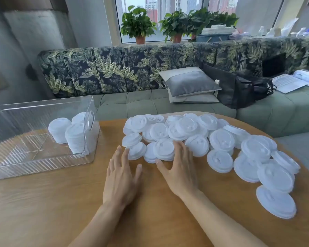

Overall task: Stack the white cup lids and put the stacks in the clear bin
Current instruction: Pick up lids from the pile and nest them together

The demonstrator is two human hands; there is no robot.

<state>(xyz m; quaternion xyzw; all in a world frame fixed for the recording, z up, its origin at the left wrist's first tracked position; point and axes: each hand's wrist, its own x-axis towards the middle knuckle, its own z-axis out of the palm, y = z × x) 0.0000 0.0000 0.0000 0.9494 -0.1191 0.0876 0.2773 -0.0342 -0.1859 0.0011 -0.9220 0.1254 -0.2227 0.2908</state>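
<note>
Head view.

- Clear bin [43,104]: stands on a round wooden table [61,220], ribbed floor, handle cut-out in its right end wall.
- Three stacks [59,130] of white lids inside the bin, crowded at its right end. Stack axes roughly upright, and the nearest one leans a little. Domed tops face up.
- Loose lids [221,139]: a long heap on the table to the right of the bin, not touching it. The heap's long axis runs rightward away from the bin, then bends toward the table's near edge at its far-right end. Most lie dome-up and flat; many overlap, tilted against one another.
- Short stack [163,148] of a few lids at the heap's near edge, right of the bin, flat, dome-up.
- Right hand [180,168]: not closed on anything; fingers straight and laid along the short stack's right side, thumb spread toward its near edge.
- Left hand [120,175]: palm down over the table between the bin and the right hand, fingers straight and spread, holding nothing. Fingertips at the rim of the closest lid; contact cannot be told.
- Room beyond the bin: green tufted sofa [150,106] with a leaf-print back, grey cushions [191,82] and a black bag [239,90] on it. Potted plants [137,22] stand on the sill of a window [159,8].
</note>
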